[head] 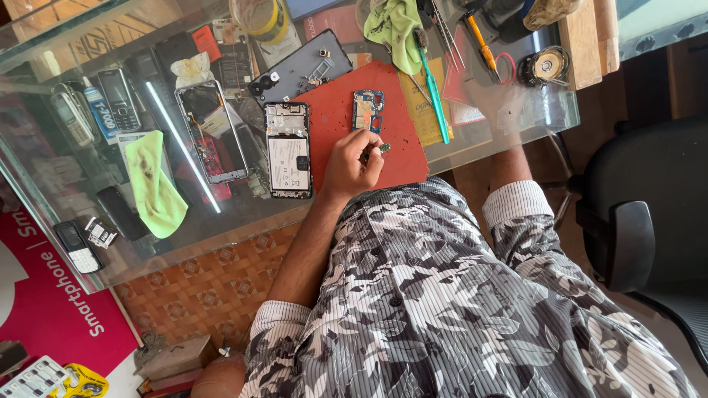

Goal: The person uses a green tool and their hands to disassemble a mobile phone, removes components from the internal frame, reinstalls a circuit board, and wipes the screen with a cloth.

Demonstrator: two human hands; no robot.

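— So, what has the left hand (352, 158) got?

— Its grip is pinched shut on a small green circuit piece (384, 147), over the red mat (335, 110) on the glass desk (243, 214).

— And around it?

— A blue circuit board (367, 110) just above the grip, an opened phone (287, 149) beside it.

— The right hand (498, 103)?

— Blurred, near the teal tool (435, 103); its grip I cannot tell.

Your clearest room is the bare red mat (335, 118) between the opened phone (287, 149) and the small circuit board (367, 110). Toward the bench's (243, 214) far edge, the teal brush (435, 96), tweezers (446, 33) and green cloth (394, 23) crowd the way.
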